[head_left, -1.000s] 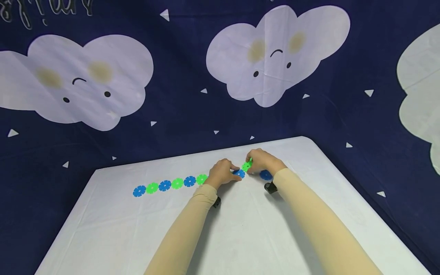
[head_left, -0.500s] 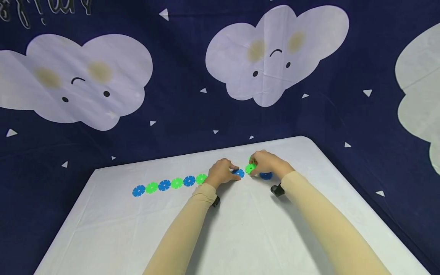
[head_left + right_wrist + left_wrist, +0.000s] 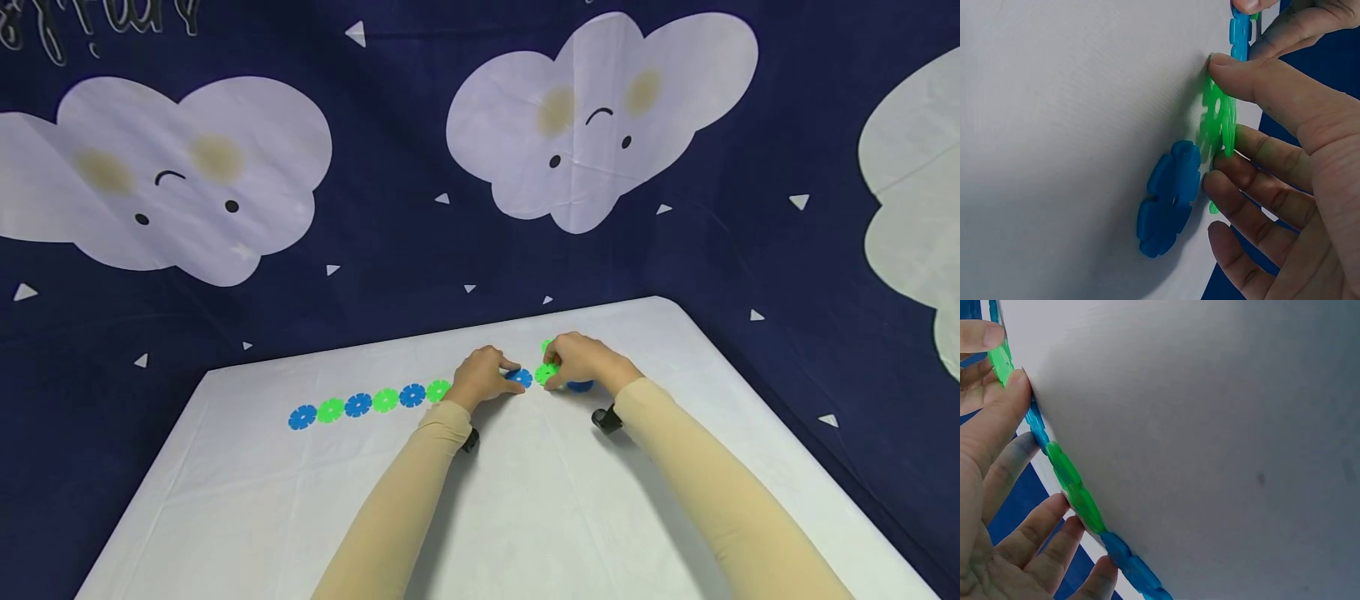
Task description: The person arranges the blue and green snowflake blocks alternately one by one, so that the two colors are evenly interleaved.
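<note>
Near the far edge of the table, my left hand [image 3: 482, 377] holds a blue notched plastic disc [image 3: 522, 378] between thumb and index finger. Its other fingers lie along the row in the left wrist view, beside a green disc [image 3: 1075, 487]. Just to the right, my right hand [image 3: 588, 360] pinches another green notched disc [image 3: 547, 375]. In the right wrist view this pinched disc [image 3: 1229, 119] stands close over the cloth, casting a green-tinted shadow. A loose blue disc [image 3: 1169, 203] lies beside the right fingers, partly hidden by that hand in the head view.
Leftward runs a row of alternating discs, from a blue end disc [image 3: 302, 417] to a green one [image 3: 438, 390] at the left wrist. Behind the right hand shows a bit of another green disc [image 3: 547, 344]. A white cloth covers the table [image 3: 300, 517]; a dark cloud-print backdrop [image 3: 397, 250] hangs behind.
My right hand has drawn the green disc slightly right and then lowered it, from the blue disc's upper right to level beside it. The left hand has stayed in place.
</note>
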Available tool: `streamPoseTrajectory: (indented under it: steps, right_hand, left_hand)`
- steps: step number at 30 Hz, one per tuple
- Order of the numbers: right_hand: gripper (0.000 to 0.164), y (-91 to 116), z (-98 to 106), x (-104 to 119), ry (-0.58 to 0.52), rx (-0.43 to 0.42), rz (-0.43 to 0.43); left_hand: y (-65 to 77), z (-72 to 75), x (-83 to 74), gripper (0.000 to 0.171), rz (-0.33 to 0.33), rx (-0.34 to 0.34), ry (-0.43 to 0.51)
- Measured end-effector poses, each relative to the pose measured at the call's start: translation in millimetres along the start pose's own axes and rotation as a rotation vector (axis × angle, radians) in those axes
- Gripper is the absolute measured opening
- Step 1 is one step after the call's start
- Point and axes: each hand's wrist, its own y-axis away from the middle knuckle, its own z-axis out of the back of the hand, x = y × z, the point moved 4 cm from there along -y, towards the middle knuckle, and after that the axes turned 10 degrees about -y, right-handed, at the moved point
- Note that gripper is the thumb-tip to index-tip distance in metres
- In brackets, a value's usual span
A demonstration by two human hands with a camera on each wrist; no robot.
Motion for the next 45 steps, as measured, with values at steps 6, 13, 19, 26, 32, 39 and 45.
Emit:
streamPoseTrajectory:
  steps: [6, 13, 19, 26, 32, 39, 45]
  right_hand:
    - [0.054, -1.7, -1.4, -1.5, 0.0, -0.015, 0.002]
    - [0.052, -1.9, -2.4, 0.1, -0.001, -0.026, 0.001]
    - [0.053, -1.7, -2.7, 0.4, 0.01, -0.042, 0.001]
    - [0.055, 0.4, -2.7, -5.8, -0.01, -0.04, 0.011]
    - [0.058, 9.7, 3.9, -16.8, -0.031, -0.016, -0.005]
    - [0.055, 22.7, 8.8, -24.9, -0.041, -0.003, 0.001]
    - [0.052, 28.8, 8.4, -28.9, -0.064, -0.013, 0.001]
  left_hand:
    - [0.9, 0.5, 0.0, 0.047, 0.01, 0.004, 0.004]
    - [-0.2, -0.4, 0.0, 0.047, 0.01, 0.003, -0.008]
    - [-2.3, -2.5, 0.8, 0.047, -0.004, -0.015, -0.005]
    - [-2.4, -4.3, 0.7, 0.047, -0.009, -0.008, 0.012]
    - [-2.5, -3.2, 0.3, 0.046, -0.031, -0.004, -0.004]
    - [-1.8, -0.5, -0.7, 0.048, -0.058, -0.003, 0.018]
    - [-5.0, -0.9, -5.8, 0.051, -0.067, -0.001, 0.011]
